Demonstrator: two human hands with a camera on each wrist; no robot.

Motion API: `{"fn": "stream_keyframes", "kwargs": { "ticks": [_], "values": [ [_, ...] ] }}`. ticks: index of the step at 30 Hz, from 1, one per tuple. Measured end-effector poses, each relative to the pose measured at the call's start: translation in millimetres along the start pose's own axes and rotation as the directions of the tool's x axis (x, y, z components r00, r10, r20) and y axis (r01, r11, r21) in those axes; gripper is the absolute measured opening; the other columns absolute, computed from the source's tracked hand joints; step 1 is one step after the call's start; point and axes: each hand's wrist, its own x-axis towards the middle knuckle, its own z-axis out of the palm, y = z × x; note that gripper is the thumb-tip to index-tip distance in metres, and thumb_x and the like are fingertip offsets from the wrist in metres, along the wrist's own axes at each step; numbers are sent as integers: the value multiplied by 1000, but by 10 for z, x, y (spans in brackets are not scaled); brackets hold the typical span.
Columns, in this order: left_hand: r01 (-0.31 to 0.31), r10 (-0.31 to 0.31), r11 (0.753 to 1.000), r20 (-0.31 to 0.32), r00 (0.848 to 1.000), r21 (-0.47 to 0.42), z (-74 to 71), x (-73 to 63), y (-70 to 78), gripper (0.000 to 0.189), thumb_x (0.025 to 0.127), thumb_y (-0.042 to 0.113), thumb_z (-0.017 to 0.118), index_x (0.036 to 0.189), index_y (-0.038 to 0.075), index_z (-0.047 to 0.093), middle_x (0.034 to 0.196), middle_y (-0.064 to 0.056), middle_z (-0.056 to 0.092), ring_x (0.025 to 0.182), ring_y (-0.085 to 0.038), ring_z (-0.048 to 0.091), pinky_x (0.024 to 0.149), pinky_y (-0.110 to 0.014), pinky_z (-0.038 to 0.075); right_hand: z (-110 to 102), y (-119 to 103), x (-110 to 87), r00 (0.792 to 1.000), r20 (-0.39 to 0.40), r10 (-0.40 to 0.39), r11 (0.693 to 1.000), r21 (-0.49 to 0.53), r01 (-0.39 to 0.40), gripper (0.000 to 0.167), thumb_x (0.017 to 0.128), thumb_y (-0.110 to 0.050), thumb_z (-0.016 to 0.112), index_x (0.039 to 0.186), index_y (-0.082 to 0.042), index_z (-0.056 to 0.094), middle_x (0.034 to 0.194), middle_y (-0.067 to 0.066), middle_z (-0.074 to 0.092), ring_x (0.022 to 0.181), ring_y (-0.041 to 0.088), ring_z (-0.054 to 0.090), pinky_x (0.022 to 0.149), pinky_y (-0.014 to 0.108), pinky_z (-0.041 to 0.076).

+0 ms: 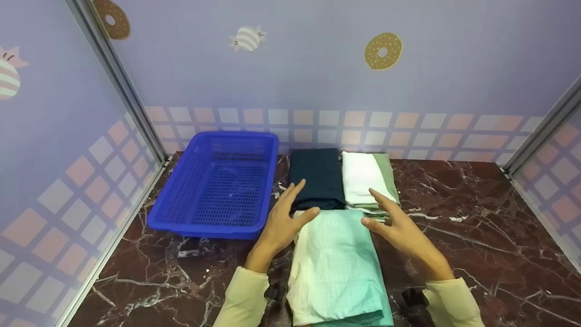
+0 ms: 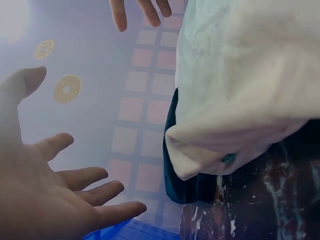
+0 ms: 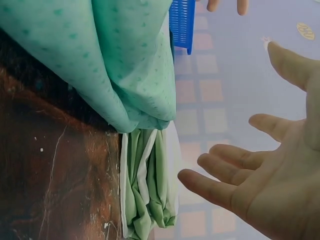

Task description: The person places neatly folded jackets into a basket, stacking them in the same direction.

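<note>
A folded cloth (image 1: 338, 268), pale cream on the left and mint green on the right, lies on the marble-patterned table in front of the person. Over its far left corner hovers the left hand (image 1: 283, 222), fingers spread and holding nothing. The right hand (image 1: 401, 229) is held the same way by the far right corner, palm turned inward. Both wrist views show the fingers apart from the cloth, whose mint side (image 3: 135, 65) bulges in soft folds. Just beyond it sit a folded dark navy cloth (image 1: 316, 177) and a folded white and green cloth (image 1: 367, 177), side by side.
An empty blue plastic basket (image 1: 154, 222) with perforated sides stands left of the cloths, close to the left hand. A patterned wall (image 1: 313, 68) closes off the back, with side panels at left and right. Dark red marbled tabletop (image 1: 454, 245) extends to the right.
</note>
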Motion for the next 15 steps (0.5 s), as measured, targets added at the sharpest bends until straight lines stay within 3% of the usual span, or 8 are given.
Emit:
{"fn": "stream_keyframes", "kwargs": {
  "ticks": [8, 15],
  "values": [
    [19, -18, 1000, 53, 998, -24, 36, 0, -82, 83, 96, 56, 72, 167, 33, 36, 174, -11, 20, 158, -41, 19, 120, -70, 23, -53, 104, -25, 998, 65, -16, 998, -53, 19, 80, 100, -39, 75, 167, -17, 36, 167, 18, 37, 153, 44, 32, 115, 70, 32],
    [52, -51, 999, 60, 997, -11, 44, -10, -182, 70, 96, 34, 72, 160, 21, 49, 167, -16, 36, 152, -41, 33, 116, -64, 35, -72, 162, -33, 987, 154, -40, 999, -20, 43, 74, 100, -34, 75, 163, -12, 43, 165, 17, 41, 148, 46, 39, 114, 69, 35]
  ]
}}
